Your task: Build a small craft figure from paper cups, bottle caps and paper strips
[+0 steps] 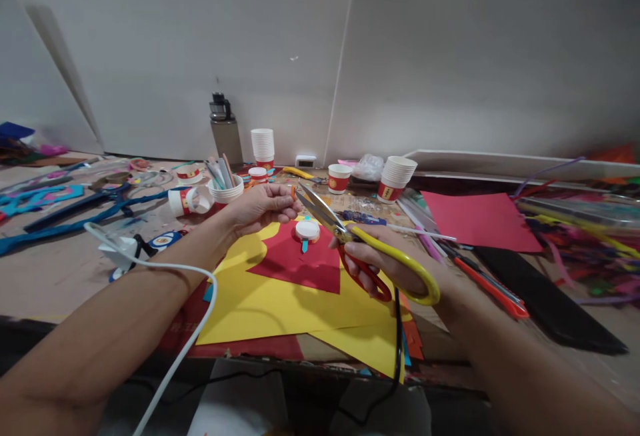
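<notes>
My left hand [263,208] is pinched on a small orange piece [293,192], probably paper. In my right hand [367,259] is a pair of scissors [414,268] with one yellow and one red handle. Their blades are parted, and the tips point at the orange piece; whether they touch it, I cannot tell. Below and between the hands, a round white-topped piece [307,230] with a teal strip [305,246] under its near edge sits on red paper [300,271]. Yellow sheets [240,319] lie underneath.
Behind the hands stand stacked paper cups [263,146], another stack [397,179], a single cup [339,179] and a bottle [226,133]. At right lie a red sheet [480,219] and a red utility knife [493,286]. A white cable [213,296] crosses my left forearm.
</notes>
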`<state>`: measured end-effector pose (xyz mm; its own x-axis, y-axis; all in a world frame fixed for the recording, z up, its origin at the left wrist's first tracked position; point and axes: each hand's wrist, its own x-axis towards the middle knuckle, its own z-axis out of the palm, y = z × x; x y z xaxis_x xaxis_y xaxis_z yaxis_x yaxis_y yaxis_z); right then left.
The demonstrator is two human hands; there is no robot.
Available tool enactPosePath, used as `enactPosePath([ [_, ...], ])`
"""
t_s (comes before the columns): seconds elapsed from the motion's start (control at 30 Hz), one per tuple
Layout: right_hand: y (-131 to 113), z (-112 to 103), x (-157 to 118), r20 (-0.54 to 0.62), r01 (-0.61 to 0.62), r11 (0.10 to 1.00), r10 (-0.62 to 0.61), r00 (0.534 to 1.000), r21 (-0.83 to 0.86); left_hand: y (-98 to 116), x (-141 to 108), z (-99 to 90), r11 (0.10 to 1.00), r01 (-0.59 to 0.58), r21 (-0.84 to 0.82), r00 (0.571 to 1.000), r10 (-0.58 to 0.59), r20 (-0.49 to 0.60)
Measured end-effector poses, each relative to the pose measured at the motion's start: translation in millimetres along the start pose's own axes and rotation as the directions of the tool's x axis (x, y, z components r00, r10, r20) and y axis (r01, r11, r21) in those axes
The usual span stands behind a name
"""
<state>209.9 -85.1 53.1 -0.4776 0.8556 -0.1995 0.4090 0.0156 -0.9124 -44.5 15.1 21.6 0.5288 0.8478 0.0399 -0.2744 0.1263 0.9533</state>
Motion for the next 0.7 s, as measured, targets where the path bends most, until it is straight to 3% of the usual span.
enactPosePath([
  [0.7, -2, 2, -1, 0.006, 0.000, 1.000, -0.001, 1.000, 0.016, -2, -4, 14.6, 0.988, -0.046, 0.146, 0.997, 0.055, -0.057],
])
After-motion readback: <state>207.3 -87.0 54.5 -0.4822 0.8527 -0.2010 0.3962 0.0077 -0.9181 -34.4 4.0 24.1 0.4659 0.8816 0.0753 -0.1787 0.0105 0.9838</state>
